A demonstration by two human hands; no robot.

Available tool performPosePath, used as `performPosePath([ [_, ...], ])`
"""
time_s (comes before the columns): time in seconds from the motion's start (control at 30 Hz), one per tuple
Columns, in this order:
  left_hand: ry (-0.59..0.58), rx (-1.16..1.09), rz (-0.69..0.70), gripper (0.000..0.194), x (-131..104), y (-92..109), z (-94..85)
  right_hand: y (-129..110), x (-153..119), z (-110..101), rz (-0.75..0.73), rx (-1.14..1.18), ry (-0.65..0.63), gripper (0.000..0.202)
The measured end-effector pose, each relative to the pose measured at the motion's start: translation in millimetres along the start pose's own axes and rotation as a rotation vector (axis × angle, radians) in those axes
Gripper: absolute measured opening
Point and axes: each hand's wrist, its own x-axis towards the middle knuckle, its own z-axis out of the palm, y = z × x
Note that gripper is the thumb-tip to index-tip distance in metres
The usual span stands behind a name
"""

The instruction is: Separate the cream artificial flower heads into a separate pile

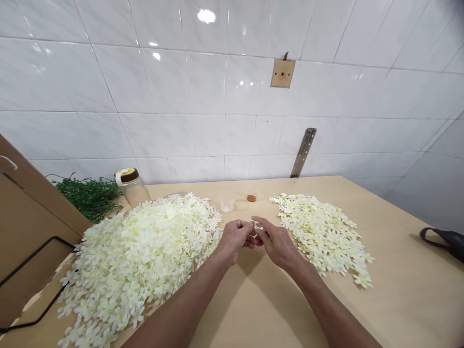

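My left hand [237,238] and my right hand [274,240] meet over the middle of the table, fingertips pinched around a small pale flower [258,226]. Much of the flower is hidden by the fingers. A large heap of pale yellow-white flowers [145,246] lies to the left of my hands. On the right, a flatter spread of similar flowers [322,232] lies beside my right hand. Behind my hands are a small clear cup [227,205] and a small round orange-brown thing [251,198].
A bottle [135,187] with a brown and yellow lid stands at the back left, next to green stems [87,195]. A cardboard box [32,227] borders the left side. A black strap-like object [447,241] lies at the far right. The tiled wall closes the back.
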Motion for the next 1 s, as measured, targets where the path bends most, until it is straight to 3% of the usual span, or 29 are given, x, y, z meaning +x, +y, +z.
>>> performPosePath([
  [0.3, 0.114, -0.105, 0.068, 0.032, 0.8, -11.0, 7.0, 10.3, 1.2, 5.1, 0.058, 0.136, 0.151, 0.030],
  [0.47, 0.069, -0.136, 0.013, 0.028, -3.4, -9.4, 10.9, 7.9, 1.8, 0.0, 0.091, 0.168, 0.188, 0.032],
  [0.7, 0.147, -0.080, -0.026, 0.015, -2.0, -2.7, 9.2, 3.4, 1.4, -6.7, 0.171, 0.136, 0.124, 0.039],
  [1.0, 0.152, -0.106, -0.027, 0.013, 2.0, 2.3, 3.6, 7.5, 0.5, -1.2, 0.107, 0.236, 0.074, 0.034],
])
